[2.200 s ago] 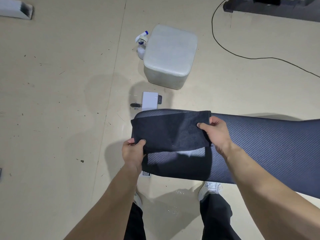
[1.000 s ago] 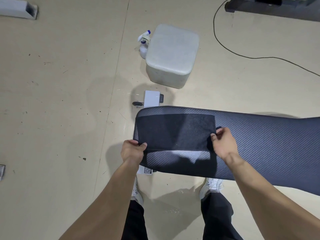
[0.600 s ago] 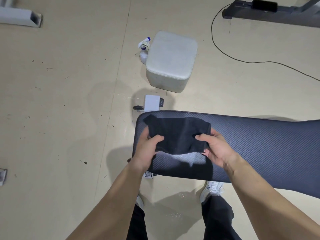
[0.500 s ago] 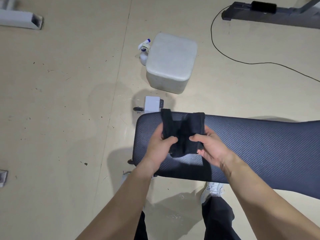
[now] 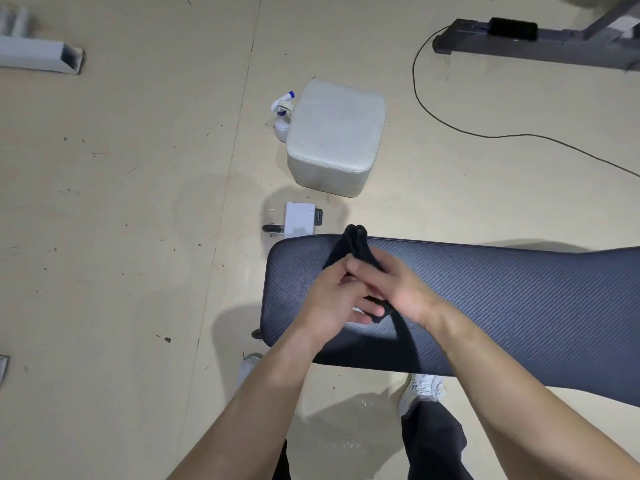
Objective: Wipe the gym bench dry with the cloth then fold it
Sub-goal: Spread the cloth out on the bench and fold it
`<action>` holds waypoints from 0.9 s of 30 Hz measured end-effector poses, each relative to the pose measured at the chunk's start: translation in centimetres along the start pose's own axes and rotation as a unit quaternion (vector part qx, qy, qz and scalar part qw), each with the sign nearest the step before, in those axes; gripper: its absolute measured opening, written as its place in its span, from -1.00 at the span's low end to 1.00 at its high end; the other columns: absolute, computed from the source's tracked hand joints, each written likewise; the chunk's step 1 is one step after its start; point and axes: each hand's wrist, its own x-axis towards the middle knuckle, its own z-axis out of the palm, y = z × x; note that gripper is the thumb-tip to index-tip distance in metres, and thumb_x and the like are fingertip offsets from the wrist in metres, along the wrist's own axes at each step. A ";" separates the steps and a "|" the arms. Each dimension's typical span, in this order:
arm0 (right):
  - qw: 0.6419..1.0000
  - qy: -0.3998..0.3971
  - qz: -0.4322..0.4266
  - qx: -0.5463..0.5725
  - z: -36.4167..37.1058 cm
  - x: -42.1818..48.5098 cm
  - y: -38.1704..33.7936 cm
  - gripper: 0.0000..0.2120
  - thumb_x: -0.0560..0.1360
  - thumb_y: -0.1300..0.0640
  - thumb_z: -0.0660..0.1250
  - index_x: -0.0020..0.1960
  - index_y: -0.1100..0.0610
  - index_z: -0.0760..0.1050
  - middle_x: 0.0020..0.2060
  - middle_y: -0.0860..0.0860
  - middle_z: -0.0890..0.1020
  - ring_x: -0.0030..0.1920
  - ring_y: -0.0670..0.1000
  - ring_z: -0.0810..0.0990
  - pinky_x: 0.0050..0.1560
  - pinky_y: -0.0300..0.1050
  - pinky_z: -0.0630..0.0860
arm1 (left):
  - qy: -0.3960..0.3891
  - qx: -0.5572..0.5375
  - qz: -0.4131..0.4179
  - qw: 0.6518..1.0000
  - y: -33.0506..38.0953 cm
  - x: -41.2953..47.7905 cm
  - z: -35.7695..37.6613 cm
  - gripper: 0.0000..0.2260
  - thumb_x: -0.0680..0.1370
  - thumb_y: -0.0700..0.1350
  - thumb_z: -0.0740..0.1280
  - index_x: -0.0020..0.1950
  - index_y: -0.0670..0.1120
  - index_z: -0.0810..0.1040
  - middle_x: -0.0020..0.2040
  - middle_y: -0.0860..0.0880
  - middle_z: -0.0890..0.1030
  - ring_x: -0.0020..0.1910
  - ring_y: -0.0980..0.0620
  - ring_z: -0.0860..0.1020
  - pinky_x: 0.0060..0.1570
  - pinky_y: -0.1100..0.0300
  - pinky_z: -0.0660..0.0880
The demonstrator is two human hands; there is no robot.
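Both hands, left hand [image 5: 334, 299] and right hand [image 5: 403, 289], pinch cloth [image 5: 353, 242] above bench [image 5: 502, 292] end.

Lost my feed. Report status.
Left hand and right hand both shut on cloth. Cloth bunched narrow above bench. Nothing in the way.

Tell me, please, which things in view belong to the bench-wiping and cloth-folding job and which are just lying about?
Part of the job:
- dark cloth, pinched between left hand and right hand
- gym bench pad

Just lying about:
- spray bottle
- pale square cushion
- small white box
- black cable
- dark metal frame
- grey tube
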 end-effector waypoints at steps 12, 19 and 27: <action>0.969 -0.235 0.028 -0.064 -1.5 -0.2 -6.1 -0.73 0.47 0.36 0.30 0.16 0.40 0.46 -0.32 0.02 0.47 -0.38 -0.09 0.46 -0.36 -0.27 0.41 | 0.081 0.259 0.045 0.961 2.5 0.0 -7.1 -0.07 0.21 0.02 0.62 0.50 0.09 0.24 0.32 0.15 0.45 0.29 0.20 0.44 0.32 0.22 0.37; 0.968 -0.092 0.045 -0.231 -5.3 1.1 -8.5 -0.66 0.43 0.26 0.51 0.14 0.03 0.55 -0.07 0.00 0.65 -0.08 0.05 0.65 -0.05 -0.19 0.54 | 0.033 0.276 0.077 0.957 5.9 0.9 -8.7 -0.84 0.44 -0.16 0.50 -0.09 0.07 0.60 -0.22 0.17 0.59 -0.19 0.17 0.58 -0.15 0.35 0.45; 0.985 -0.037 -0.017 -0.169 -10.1 4.1 -7.8 -0.82 0.50 0.33 0.41 -0.01 0.08 0.63 -0.11 0.06 0.67 -0.17 -0.09 0.60 -0.02 -0.17 0.55 | 0.036 0.265 0.050 0.962 9.0 5.0 -8.8 -0.93 0.50 -0.20 0.48 -0.08 -0.05 0.63 -0.17 -0.12 0.50 -0.21 0.07 0.58 -0.20 0.22 0.55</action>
